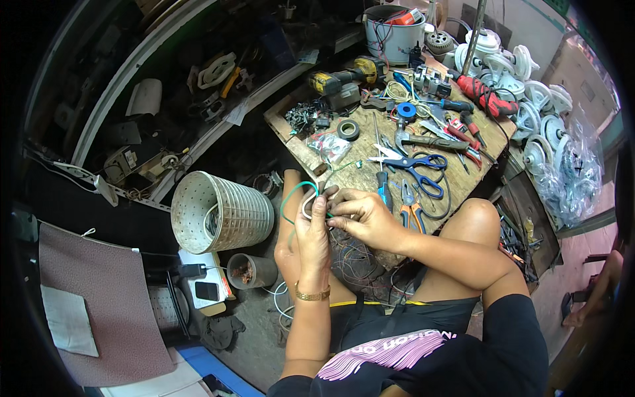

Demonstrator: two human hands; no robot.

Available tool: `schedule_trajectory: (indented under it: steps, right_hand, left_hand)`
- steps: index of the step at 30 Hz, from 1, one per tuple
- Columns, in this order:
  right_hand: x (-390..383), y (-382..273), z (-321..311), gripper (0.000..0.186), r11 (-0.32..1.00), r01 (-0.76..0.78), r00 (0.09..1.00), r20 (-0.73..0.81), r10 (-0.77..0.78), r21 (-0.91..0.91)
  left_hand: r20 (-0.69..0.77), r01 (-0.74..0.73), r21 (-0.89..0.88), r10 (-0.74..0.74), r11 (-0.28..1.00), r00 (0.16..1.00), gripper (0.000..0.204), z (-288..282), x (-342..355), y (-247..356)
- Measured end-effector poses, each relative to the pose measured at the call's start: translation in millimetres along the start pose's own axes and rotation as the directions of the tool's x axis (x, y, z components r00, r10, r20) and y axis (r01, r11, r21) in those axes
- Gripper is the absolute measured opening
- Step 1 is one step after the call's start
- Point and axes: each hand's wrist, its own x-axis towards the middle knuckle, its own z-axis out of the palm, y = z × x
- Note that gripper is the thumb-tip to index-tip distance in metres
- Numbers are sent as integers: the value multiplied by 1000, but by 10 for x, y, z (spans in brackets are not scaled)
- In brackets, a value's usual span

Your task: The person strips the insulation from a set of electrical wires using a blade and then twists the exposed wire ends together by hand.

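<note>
Above my lap, close to the near edge of the wooden bench, my left hand (313, 225) is closed around a green wire (286, 204). The wire loops out to the left of that hand. A pale curved strand or ring (306, 202) shows between my left thumb and palm. Beside it, my right hand (360, 213) pinches with thumb and fingertips at a short green wire end by the left thumb. A thin green wire (344, 168) with a small end piece rises behind the hands toward the bench. My fingers hide where the wires meet.
On the wooden bench (297, 149) lie blue-handled scissors (415, 167), orange-handled pliers (411, 210), a hammer (430, 141), black tape (348, 130) and a yellow drill (331, 81). A perforated basket (241, 215) and a small bin (254, 272) stand at left. Loose wires (357, 268) hang below my hands.
</note>
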Motion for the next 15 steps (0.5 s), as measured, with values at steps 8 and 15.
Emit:
schedule_trajectory:
  steps: [8, 15]
  right_hand:
    - [10, 38, -28, 14, 806, -268, 924, -97, 371, 528]
    - [84, 1, -136, 18, 481, -311, 813, -33, 581, 820]
  left_hand:
    - [-74, -177, 104, 186, 979, 980, 43, 248, -131, 95]
    - [-98, -204, -189, 188, 961, 977, 56, 254, -205, 99]
